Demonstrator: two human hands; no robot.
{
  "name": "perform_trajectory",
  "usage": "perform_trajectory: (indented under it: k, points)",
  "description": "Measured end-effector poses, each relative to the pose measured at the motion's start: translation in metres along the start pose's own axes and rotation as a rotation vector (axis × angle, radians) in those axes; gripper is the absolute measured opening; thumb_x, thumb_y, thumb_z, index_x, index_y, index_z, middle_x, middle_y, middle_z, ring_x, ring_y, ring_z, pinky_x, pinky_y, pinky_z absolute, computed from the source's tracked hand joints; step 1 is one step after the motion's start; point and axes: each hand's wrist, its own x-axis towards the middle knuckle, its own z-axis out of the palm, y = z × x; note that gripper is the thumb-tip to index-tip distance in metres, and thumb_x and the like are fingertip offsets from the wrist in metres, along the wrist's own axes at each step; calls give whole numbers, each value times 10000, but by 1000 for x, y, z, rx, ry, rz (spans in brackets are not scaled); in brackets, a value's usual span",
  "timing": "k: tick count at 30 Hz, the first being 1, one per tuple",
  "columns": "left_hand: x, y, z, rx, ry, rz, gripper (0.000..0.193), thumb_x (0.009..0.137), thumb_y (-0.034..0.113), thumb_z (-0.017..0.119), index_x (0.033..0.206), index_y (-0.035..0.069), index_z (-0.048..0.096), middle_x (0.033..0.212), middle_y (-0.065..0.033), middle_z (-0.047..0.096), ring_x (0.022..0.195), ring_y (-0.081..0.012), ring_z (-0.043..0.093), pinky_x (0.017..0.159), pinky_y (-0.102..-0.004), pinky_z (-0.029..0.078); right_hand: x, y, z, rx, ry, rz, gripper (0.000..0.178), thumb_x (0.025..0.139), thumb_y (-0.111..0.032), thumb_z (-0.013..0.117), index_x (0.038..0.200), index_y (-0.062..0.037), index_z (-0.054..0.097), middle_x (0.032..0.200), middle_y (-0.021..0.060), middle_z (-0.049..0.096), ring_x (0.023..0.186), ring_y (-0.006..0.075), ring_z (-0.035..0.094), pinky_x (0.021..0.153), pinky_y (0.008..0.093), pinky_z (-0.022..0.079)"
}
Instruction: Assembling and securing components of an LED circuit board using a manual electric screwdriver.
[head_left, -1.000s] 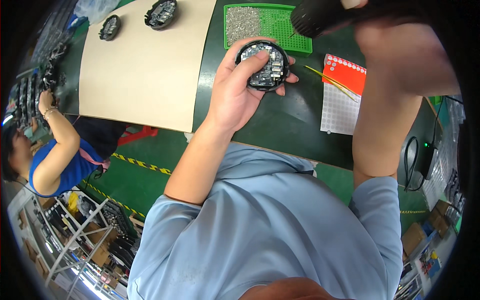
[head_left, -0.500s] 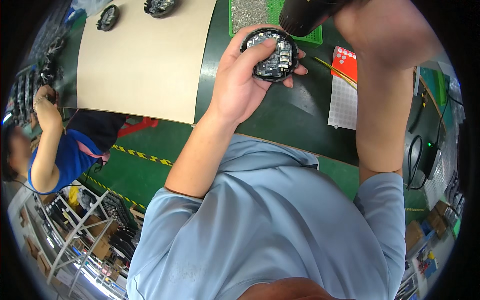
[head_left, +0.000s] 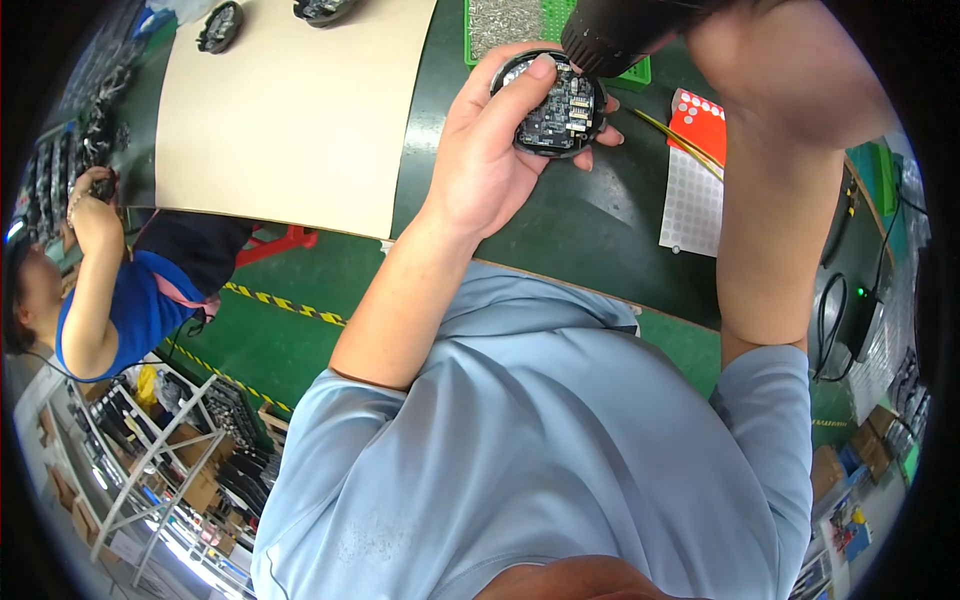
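Cradling a round black case [head_left: 537, 137], I have it face up over the dark green worktop [head_left: 570, 215], so the circuit board [head_left: 556, 115] inside it looks up at me. It is a disc with no long axis to speak of; what counts is where its upper right rim lies from the power tool [head_left: 625, 35]: just below the tool's nose and slightly to the left. The tool slants from upper right to lower left, aimed at that rim. Its nose overlaps the edge from where I look, so I cannot tell whether the two touch.

My left grip [head_left: 480, 160] is clamped on the case: the thumb presses over the board's upper left, the palm backs the left side, and fingertips show past the right rim. My right grip [head_left: 760, 55], the nearer one to the tool, is closed about its body, though it is blurred and its fingers are lost at the top, so how tightly I cannot tell.

Just beyond stands a green tray [head_left: 636, 73] holding small metal pieces [head_left: 503, 27]. To the right, yellow tweezers [head_left: 680, 142] lie across a red sheet [head_left: 697, 122], beside a white sticker sheet [head_left: 690, 205]. To the left, a beige sheet [head_left: 290, 120] carries two other round cases [head_left: 220, 27].
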Motion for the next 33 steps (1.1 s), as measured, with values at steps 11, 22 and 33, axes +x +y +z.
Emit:
perform_trajectory:
  k: [11, 22, 33]
  points:
    - [0, 2, -1, 61, -8, -15, 272, 1086, 197, 419, 1236, -5, 523, 1106, -272, 687, 926, -334, 725, 672, -370, 546, 1, 2, 7, -4, 20, 0, 856, 983, -785, 235, 917, -27, 630, 644, 53, 589, 515, 131, 560, 526, 249, 495]
    - [0, 2, 0, 46, -2, -3, 276, 1089, 196, 407, 1245, 0, 521, 1110, -274, 688, 926, -335, 723, 677, -367, 550, 1, 0, 15, -7, 30, 0, 862, 981, -789, 230, 913, -28, 629, 638, 52, 584, 507, 130, 554, 518, 249, 491]
    - [2, 4, 0, 29, -15, -14, 327, 1090, 247, 420, 1248, -17, 533, 1093, -277, 691, 905, -331, 719, 669, -365, 552, 4, 5, 12, -14, 49, 0, 867, 978, -792, 224, 908, -28, 628, 632, 51, 580, 500, 130, 548, 511, 248, 487]
